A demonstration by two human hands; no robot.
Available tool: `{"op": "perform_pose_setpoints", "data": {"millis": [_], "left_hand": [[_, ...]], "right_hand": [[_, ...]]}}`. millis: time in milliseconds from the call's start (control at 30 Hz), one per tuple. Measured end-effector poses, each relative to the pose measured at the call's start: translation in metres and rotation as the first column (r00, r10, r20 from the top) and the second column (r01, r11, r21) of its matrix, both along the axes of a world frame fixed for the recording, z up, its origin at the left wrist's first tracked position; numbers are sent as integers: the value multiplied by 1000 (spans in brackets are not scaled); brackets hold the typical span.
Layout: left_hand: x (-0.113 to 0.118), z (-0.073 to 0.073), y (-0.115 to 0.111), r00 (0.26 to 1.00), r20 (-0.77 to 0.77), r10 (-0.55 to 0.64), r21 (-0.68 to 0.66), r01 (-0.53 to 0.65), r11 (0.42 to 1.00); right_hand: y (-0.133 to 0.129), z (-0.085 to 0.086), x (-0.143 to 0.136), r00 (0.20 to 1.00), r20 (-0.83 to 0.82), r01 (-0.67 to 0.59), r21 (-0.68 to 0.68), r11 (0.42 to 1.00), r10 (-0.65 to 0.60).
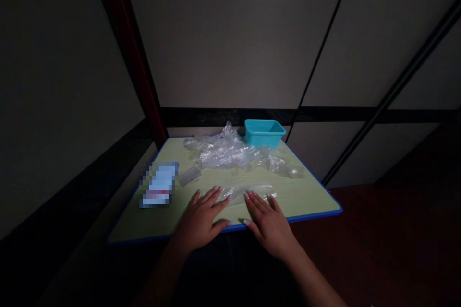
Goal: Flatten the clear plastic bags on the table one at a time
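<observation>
A clear plastic bag lies spread near the front edge of the pale green table. My left hand rests palm down at the bag's left part, fingers spread. On the bag's right part lies my right hand, also palm down with its fingers stretched out. Neither hand grips anything. Behind them is a crumpled heap of clear plastic bags, reaching out to the right. A small folded piece of clear plastic sits left of the heap.
A turquoise basket stands at the table's back right. At the left is a blurred-out flat rectangular object. The table has a blue edge, and light panels rise behind it. Dark reddish floor shows at the right.
</observation>
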State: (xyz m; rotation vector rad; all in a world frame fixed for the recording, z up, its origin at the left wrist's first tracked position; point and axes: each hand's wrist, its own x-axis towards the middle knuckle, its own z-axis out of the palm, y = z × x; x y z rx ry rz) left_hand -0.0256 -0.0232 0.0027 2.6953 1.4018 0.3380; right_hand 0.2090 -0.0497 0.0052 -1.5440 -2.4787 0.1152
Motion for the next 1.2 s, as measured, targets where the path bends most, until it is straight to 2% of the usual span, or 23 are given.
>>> {"op": "perform_pose_setpoints", "data": {"millis": [133, 300, 433, 933, 1200], "left_hand": [[-1, -3, 1, 1000, 9, -5, 25, 4, 1000], [-1, -5, 3, 1000, 5, -6, 41, 6, 999], [-1, -5, 3, 1000, -4, -6, 36, 6, 999], [-1, -4, 2, 1000, 12, 7, 23, -7, 1000], [1, -2, 1, 1000, 17, 14, 32, -15, 999]], "right_hand": [[1, 5, -10, 1000, -27, -15, -14, 1000, 14], [9, 10, -25, 990, -55, -136, -65, 989, 133], [18, 11, -26, 991, -43, -132, -91, 987, 129], [33, 9, 2, 1000, 6, 11, -81, 997, -10], [36, 11, 24, 987, 65, 155, -82, 984, -150]]}}
